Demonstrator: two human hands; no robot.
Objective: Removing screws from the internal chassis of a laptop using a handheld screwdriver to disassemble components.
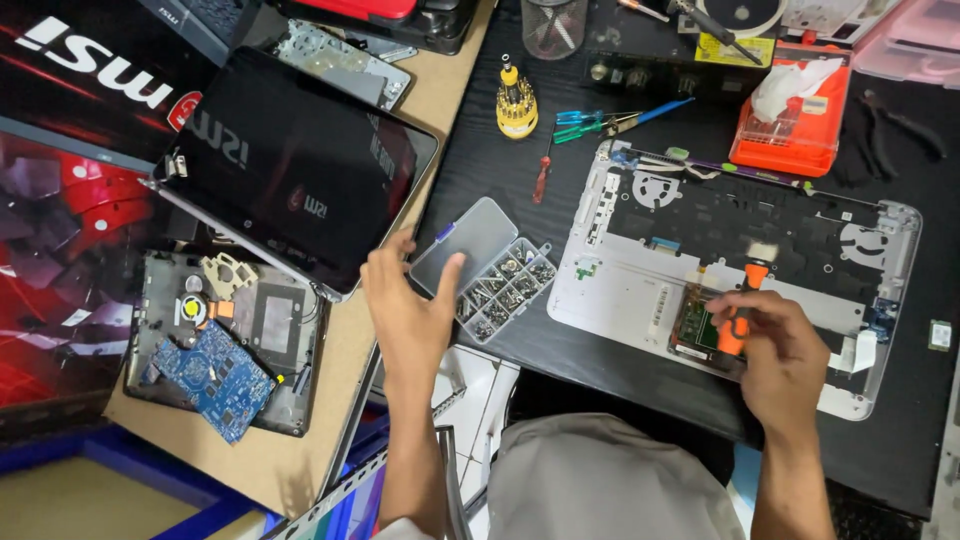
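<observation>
My right hand (775, 345) is closed round an orange-handled screwdriver (742, 310), tip down on the opened white laptop base (640, 290), its insides already bare, a small green board (697, 330) still seated. My left hand (410, 305) hovers spread and empty over the open clear screw box (490, 270), wrist bent back

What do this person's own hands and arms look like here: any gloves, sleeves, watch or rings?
Both hands are bare: no gloves show on the left hand or the right hand. Both forearms are uncovered right down to the bottom of the frame, with no sleeve, watch or wristband visible. No rings can be made out on the fingers, though fine detail is slightly blurred.
</observation>
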